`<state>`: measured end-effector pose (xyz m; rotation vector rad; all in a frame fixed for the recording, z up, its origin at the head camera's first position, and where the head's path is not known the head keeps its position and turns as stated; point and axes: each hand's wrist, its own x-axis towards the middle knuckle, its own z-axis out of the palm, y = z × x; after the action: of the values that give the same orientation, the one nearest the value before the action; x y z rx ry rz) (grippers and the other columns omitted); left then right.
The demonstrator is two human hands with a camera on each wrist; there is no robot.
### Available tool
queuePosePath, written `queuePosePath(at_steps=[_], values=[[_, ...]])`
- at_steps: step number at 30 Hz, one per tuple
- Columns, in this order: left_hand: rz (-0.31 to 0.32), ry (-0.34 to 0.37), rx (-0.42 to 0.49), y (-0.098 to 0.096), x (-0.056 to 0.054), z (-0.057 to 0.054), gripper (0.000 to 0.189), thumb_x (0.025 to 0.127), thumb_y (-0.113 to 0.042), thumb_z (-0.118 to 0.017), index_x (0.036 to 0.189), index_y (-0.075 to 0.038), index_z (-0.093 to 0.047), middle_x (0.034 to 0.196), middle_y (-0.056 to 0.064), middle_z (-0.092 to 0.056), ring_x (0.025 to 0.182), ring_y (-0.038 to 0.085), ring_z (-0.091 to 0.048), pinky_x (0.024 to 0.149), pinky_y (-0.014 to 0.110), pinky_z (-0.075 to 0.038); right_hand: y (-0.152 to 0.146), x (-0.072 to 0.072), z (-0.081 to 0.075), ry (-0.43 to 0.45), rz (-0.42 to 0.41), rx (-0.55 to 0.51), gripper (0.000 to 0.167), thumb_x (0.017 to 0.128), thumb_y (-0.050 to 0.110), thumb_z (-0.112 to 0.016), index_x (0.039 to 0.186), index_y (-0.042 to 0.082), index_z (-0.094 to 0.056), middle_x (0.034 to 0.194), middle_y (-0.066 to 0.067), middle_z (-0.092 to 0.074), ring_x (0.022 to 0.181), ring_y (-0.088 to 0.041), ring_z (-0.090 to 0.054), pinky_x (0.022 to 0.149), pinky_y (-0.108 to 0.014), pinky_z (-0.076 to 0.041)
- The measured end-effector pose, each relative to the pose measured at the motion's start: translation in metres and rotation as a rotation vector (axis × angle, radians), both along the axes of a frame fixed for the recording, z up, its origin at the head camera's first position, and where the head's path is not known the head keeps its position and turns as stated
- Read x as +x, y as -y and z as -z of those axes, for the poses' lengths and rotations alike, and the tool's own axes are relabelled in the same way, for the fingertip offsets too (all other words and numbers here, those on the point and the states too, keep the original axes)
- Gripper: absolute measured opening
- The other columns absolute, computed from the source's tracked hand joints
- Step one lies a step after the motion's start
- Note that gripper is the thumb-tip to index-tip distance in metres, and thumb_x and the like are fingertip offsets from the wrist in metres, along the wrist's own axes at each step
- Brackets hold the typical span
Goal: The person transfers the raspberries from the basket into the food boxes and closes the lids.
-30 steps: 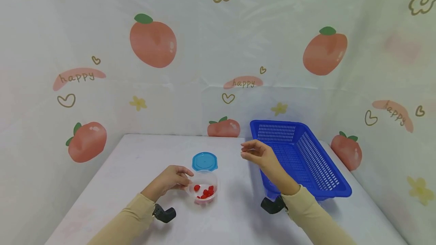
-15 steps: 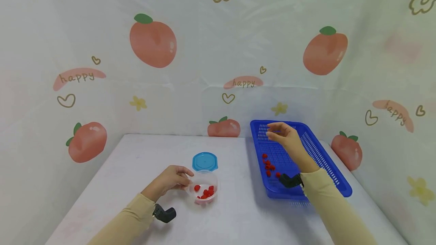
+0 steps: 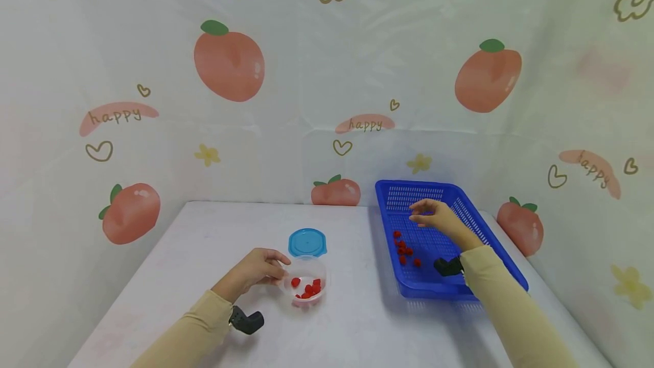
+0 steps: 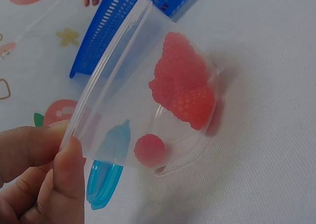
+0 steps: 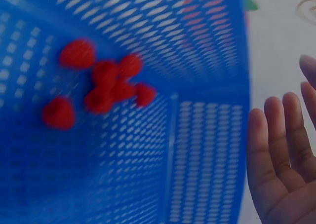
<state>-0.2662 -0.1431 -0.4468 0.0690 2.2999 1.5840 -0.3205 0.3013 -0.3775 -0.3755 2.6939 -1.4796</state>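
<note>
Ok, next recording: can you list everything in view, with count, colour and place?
Raspberries: seven visible in the basket, red, on its floor toward one side; several more in the tub, overlapping, exact count unclear.
Tub: one, clear, on the table.
Lid: one, blue, on the table beyond the tub.
Perforated basket: one, blue, right side of the table.
Table: one, white, beneath everything.
Backdrop: white, fruit-printed, behind and beside the table.
Wrist devices: two, black, one per wrist.
Sleeves: two, beige, on both arms.
Left hand: one, pinching the tub's rim.
Right hand: one, above the basket.
</note>
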Motion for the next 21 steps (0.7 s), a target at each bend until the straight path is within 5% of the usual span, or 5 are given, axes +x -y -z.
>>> queuePosePath(at_steps=[8, 21], values=[[-0.025, 0.010, -0.022, -0.001, 0.000, -0.001, 0.025, 0.082, -0.005, -0.072, 0.106, -0.001, -0.066, 0.077, 0.008, -0.065, 0.064, 0.018, -0.062, 0.067, 0.031, -0.059, -0.009, -0.008, 0.022, 0.166, -0.057, 0.057, 0.038, 0.092, 0.010, -0.063, 0.118, -0.017, -0.052, 0.104, -0.017, -0.067, 0.104, -0.039, -0.063, 0.084, -0.045, -0.057], [-0.010, 0.009, -0.008, 0.000, -0.001, -0.001, 0.025, 0.083, -0.005, -0.071, 0.107, 0.000, -0.066, 0.076, 0.007, -0.064, 0.064, 0.017, -0.062, 0.067, 0.031, -0.059, -0.016, -0.005, 0.033, 0.437, -0.040, 0.194, 0.033, 0.089, 0.009, -0.065, 0.115, -0.009, -0.056, 0.105, -0.016, -0.063, 0.099, -0.029, -0.061, 0.091, -0.048, -0.054]])
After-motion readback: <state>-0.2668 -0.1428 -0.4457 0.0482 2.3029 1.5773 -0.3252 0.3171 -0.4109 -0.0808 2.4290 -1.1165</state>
